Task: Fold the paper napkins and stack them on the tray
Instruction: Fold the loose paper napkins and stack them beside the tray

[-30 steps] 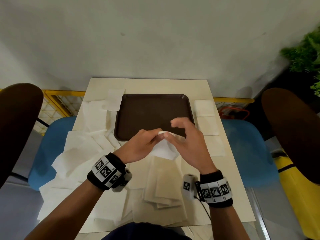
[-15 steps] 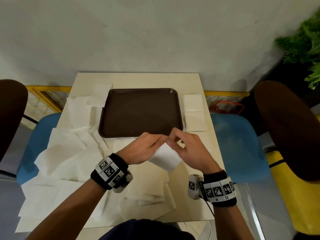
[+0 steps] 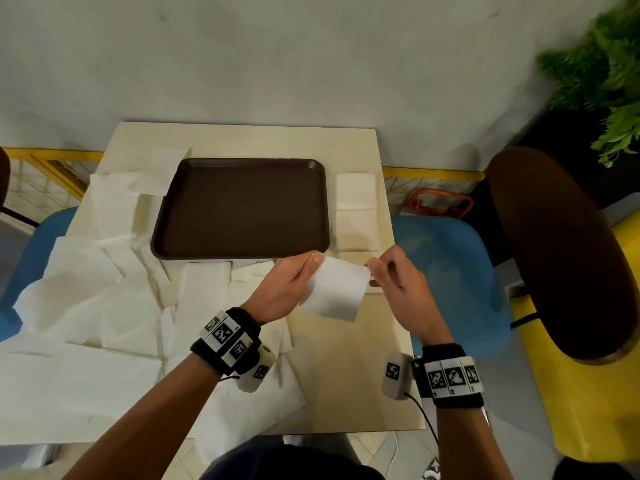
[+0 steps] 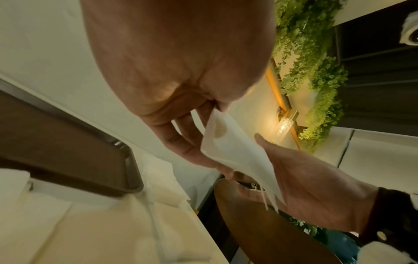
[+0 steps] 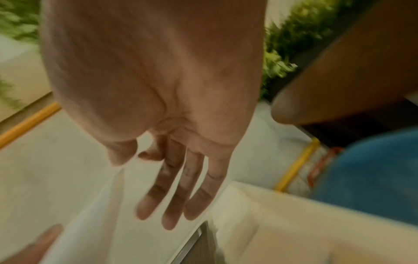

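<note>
Both hands on one napkin (image 3: pixel 334 289)
Left hand (image 3: pixel 289 289) and right hand (image 3: pixel 398 282) each pinch a corner, just near the tray (image 3: pixel 242 252).

Tray (image 3: pixel 242 206) mid-table, loose napkins (image 3: pixel 86 289) left, folded napkins (image 3: pixel 356 209) right

Café or eatery, small table (image 3: pixel 349 375), serving tray (image 3: pixel 242 209), chairs (image 3: pixel 446 271), greenery wall (image 4: pixel 312 71), candle-style lamp (image 4: pixel 284 126)

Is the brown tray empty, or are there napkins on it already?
Empty. The brown tray shows only its bare dark surface; the folded napkins lie beside it on the table.
</note>
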`<state>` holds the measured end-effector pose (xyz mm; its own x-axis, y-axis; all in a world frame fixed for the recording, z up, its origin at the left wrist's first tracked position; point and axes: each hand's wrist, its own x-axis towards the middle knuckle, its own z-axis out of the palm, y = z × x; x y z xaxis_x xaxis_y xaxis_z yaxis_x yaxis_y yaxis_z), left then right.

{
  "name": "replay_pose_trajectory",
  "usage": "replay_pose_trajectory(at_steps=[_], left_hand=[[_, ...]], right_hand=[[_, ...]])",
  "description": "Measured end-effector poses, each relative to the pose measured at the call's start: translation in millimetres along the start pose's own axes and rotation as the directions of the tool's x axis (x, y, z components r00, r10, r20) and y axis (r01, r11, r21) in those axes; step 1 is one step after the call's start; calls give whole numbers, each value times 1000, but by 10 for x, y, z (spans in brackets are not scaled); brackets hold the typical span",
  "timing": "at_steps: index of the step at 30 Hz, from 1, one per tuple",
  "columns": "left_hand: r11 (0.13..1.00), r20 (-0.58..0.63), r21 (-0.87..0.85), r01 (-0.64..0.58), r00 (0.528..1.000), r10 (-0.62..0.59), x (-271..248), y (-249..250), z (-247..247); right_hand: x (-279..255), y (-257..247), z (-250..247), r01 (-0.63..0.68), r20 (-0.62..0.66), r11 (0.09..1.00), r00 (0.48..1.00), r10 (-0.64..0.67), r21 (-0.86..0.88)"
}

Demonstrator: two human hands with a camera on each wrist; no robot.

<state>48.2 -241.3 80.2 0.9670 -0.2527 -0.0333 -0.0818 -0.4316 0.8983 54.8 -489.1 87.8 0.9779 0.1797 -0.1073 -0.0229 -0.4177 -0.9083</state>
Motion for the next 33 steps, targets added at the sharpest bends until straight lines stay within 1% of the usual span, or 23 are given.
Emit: replay_pose_trajectory(at_steps=[2, 3, 6, 10, 13, 15, 18, 23, 26, 28, 31, 33], left_hand=[[999, -45, -36, 27, 999, -29, 66, 10, 127], [997, -63, -57, 47, 997, -51, 110, -14, 196], [984, -105, -121, 130, 984, -143, 238, -97, 374], [953, -65, -144, 267, 958, -279, 400, -244, 553], [910, -85, -202, 362, 919, -385, 533, -342, 667], [905, -126, -166, 392, 902, -414, 637, -394, 745], [904, -172, -82, 419, 888, -427, 766, -462, 863], [894, -199, 66, 443, 884, -424, 857, -633, 1037], [896, -219, 117, 428, 891, -397, 856, -645, 1079], [901, -223, 153, 406, 902, -369, 849, -652, 1094], [902, -200, 235, 362, 926, -320, 832, -660, 1114], [890, -187, 288, 353, 932, -309, 831, -650, 1120]], right_hand=[[-7, 86, 32, -68, -8, 983, 997, 71, 173], [-4, 136, 50, -88, -13, 976, 996, 93, 201], [29, 290, 88, -128, -93, 981, 985, 142, 144], [158, 562, 54, -144, -277, 988, 953, 122, -59], [299, 728, 43, -166, -323, 979, 939, 120, -118], [391, 825, 60, -166, -321, 978, 939, 119, -123], [500, 925, 91, -171, -308, 971, 945, 112, -170], [621, 1084, 154, -204, -286, 945, 950, 127, -256], [638, 1151, 214, -212, -257, 929, 957, 135, -302], [646, 1170, 244, -210, -259, 922, 958, 127, -326], [656, 1164, 275, -238, -264, 901, 953, 146, -362], [664, 1145, 288, -266, -257, 885, 950, 175, -381]])
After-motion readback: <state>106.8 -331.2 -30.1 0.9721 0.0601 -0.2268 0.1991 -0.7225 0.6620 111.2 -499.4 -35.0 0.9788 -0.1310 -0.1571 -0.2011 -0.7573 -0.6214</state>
